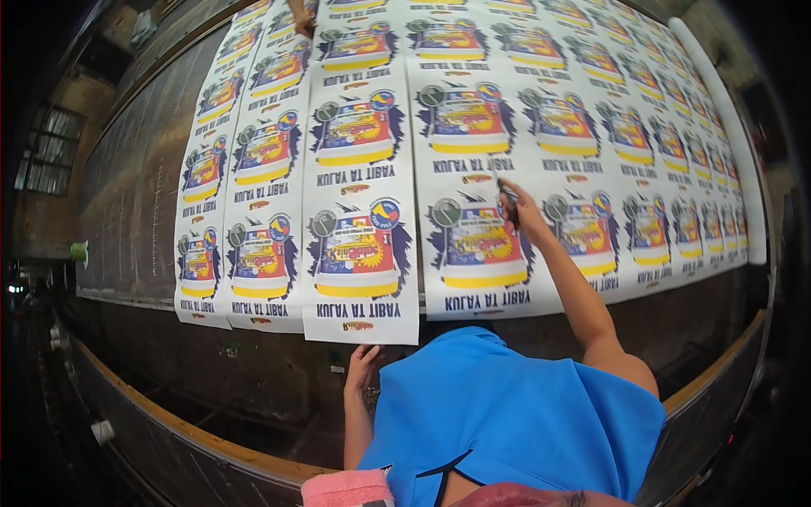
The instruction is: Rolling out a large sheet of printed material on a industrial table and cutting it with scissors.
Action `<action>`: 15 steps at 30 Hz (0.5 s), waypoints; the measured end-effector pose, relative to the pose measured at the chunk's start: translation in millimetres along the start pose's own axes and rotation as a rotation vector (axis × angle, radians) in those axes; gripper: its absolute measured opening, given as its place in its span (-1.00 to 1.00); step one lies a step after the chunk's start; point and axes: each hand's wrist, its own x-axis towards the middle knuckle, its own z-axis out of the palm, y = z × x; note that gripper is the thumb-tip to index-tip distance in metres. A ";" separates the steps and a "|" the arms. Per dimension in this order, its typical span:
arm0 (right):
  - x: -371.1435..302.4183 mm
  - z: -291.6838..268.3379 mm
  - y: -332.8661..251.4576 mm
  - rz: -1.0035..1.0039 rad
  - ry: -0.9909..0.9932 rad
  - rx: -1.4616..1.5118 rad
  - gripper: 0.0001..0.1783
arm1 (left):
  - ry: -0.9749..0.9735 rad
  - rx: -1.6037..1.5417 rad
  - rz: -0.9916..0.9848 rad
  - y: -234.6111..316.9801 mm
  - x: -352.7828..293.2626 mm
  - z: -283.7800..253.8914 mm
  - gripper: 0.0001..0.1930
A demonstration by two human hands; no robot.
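Note:
A wide white printed sheet (532,165) with repeated blue, yellow and red pictures covers much of the table. Scissors (509,207) with dark handles are in my right hand (530,215), whose fingers are wrapped round them over the sheet; their blades point away from me. A gap runs lengthwise between the sheet and a separate printed strip (359,177) to its left. At that strip's near end, which hangs past the table edge, my left hand (361,367) is closed with its fingertips on the lower edge; part of its grip is hidden.
Two more printed strips (262,203) lie overlapping at the left. The dark table (139,203) shows beyond them. Another person's hand (304,21) is on the strips at the far end. A paper roll (718,127) borders the right side. A wooden rail (211,439) curves near me.

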 end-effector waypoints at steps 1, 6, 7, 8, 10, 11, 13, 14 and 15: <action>-31.7 2.5 7.7 0.061 -0.003 0.012 -0.47 | -0.045 0.024 -0.004 -10.0 5.2 2.3 -0.62; -201.9 3.5 54.0 0.197 -0.302 -0.157 -0.38 | -0.280 0.152 -0.173 -52.1 44.3 48.7 -0.43; -235.4 0.2 64.8 0.233 -0.259 -0.107 -0.38 | -0.309 0.190 -0.195 -58.3 52.6 64.4 -0.41; -266.0 -3.4 75.9 0.233 -0.260 -0.003 -0.38 | -0.320 0.220 -0.191 -64.3 60.1 80.7 -0.39; -317.6 -18.0 96.0 0.261 -0.181 -0.064 -0.39 | -0.467 0.040 -0.154 -81.3 71.7 122.3 -0.36; -338.3 -23.8 107.5 0.301 -0.118 -0.111 -0.39 | -0.482 0.025 -0.137 -89.0 74.3 141.0 -0.34; -372.3 -32.2 129.2 0.317 -0.074 -0.098 -0.41 | -0.442 0.052 -0.078 -100.1 77.3 175.0 -0.35; -387.8 -36.1 136.3 0.355 -0.017 -0.109 -0.42 | -0.370 0.106 -0.049 -105.6 76.3 191.2 -0.36; -394.2 -37.1 142.8 0.400 0.031 -0.124 -0.42 | -0.355 0.186 -0.001 -106.1 75.0 202.2 -0.41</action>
